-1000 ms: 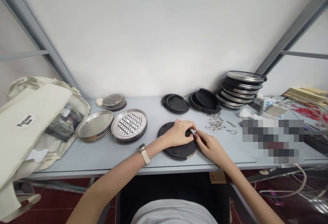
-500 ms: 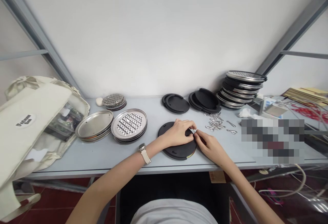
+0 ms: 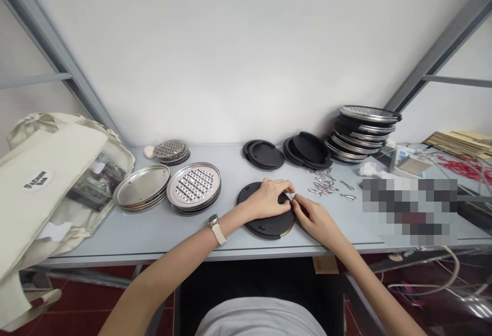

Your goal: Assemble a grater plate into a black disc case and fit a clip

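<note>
Head view: a round black disc [image 3: 265,228] lies flat near the front edge of the grey bench [image 3: 149,233], just below and right of the frame's centre. A thin streak of yellow and red shows along its lower right rim. At its right edge sits a small silvery piece [image 3: 290,197], too small for me to make out. My right hand [image 3: 313,218] comes in from the lower right, thumb and fingertips pinched together on that piece. My left hand [image 3: 273,200] rests across the top of the disc, fingers bent towards the same spot; whether it also grips the piece I cannot tell. On my left wrist is a watch [image 3: 217,230] with a pale strap.

Just above and right of my right hand, metal clips [image 3: 323,184] lie scattered. Behind the disc, towards the wall, are two groups of black holders, a lower pile [image 3: 266,155] and a taller pile [image 3: 310,151] to its right. Farther right rises a tall stack of metal-and-black discs [image 3: 363,135], a grater face on top. Left of centre stands a stack of round graters [image 3: 195,186], touching the plain metal plates [image 3: 142,187]; smaller graters [image 3: 171,150] sit behind. A cream bag [image 3: 57,154] fills the left side.
</note>
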{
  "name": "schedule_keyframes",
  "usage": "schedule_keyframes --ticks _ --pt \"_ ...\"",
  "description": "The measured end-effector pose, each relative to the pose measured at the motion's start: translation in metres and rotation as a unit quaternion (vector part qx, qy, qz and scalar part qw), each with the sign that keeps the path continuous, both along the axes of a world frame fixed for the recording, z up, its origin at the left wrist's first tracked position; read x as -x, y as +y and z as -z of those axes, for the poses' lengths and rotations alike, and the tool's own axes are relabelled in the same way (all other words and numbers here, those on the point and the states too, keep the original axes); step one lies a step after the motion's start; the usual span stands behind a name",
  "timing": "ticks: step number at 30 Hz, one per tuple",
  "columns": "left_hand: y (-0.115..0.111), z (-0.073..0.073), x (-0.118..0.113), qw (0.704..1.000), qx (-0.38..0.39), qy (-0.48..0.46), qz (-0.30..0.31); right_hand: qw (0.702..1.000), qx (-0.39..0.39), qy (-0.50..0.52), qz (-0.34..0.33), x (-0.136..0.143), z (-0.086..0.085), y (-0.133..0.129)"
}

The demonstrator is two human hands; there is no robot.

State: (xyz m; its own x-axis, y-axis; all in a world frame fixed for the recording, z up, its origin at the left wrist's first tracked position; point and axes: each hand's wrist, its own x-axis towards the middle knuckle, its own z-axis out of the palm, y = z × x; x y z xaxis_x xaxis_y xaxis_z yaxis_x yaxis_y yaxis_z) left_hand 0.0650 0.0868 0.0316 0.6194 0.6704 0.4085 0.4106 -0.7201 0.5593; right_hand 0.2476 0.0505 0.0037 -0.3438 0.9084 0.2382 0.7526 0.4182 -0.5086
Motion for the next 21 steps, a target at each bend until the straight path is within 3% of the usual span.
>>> schedule_keyframes --ticks 21 --pt "-0.0002 0.0001 -0.0004 1.0 0.007 0.011 -0.006 1.0 -0.008 -0.017 0.001 0.002 -0.0026 -0.0001"
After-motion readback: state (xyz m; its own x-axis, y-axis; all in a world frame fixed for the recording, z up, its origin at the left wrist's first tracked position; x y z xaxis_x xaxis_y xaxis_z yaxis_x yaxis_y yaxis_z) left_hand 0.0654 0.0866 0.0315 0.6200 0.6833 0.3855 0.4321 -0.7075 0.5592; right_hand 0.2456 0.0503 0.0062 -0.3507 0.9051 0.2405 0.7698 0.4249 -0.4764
